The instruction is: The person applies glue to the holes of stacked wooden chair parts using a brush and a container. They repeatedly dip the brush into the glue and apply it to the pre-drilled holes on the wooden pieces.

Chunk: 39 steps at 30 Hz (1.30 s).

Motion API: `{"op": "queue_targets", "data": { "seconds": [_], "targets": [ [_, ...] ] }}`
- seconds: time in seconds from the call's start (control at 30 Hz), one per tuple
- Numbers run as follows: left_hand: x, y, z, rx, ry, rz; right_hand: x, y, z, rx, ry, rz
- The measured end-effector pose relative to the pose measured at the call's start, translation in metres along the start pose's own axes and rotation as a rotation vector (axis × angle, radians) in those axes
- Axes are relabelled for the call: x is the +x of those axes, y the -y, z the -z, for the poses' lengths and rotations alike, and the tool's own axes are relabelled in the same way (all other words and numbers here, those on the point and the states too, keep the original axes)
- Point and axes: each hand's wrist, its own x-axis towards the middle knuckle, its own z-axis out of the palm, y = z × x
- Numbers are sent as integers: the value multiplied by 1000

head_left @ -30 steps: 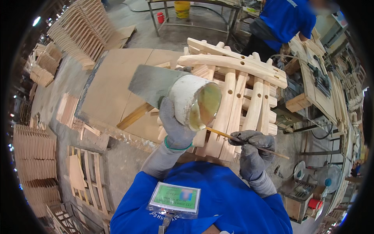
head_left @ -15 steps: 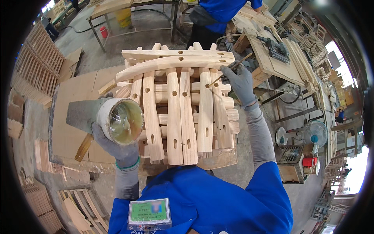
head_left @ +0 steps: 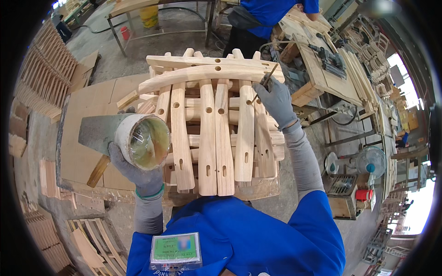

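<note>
My left hand (head_left: 133, 174), in a grey glove, is wrapped round a whitish tub (head_left: 123, 138) of cloudy, yellowish liquid (head_left: 149, 141). The tub tilts so that its mouth faces me. In my right hand (head_left: 276, 101), also gloved, a thin stick (head_left: 273, 72) is pinched. Its lower end is at or close to the round hole near the upper part of a curved wooden slat (head_left: 244, 138); whether it enters the hole I cannot tell. Several such slats with holes and slots lie side by side on a crossed stack, with another curved slat (head_left: 198, 73) across their far ends.
A flat grey-green piece (head_left: 96, 133) sticks out left of the tub, above a brown board (head_left: 76, 156). At the right, a workbench (head_left: 317, 78) carries a power tool (head_left: 332, 62). A person in blue (head_left: 264, 18) stands beyond the stack. A fan (head_left: 370, 161) stands lower right.
My right hand has shifted slightly left and turned, so the stick stands steeper. The tub in my left hand has hardly moved. My view has shifted a little.
</note>
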Motion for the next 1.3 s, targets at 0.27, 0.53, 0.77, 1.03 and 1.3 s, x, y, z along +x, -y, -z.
{"op": "queue_targets", "data": {
  "seconds": [0.27,0.53,0.77,1.03,1.3],
  "targets": [
    [22,-46,-38,-572,-134,430,-7,-11,17,192,-74,-30],
    [12,-56,-46,-906,-111,520,-105,133,17,1177,198,191],
    [14,-70,-51,-527,-147,462,-137,126,1,787,278,600],
    [8,-65,-49,-552,-117,392,-144,122,-20,1259,146,376],
    [9,-46,-43,-459,-104,284,-100,90,6,1354,-161,-42]
  ]
}}
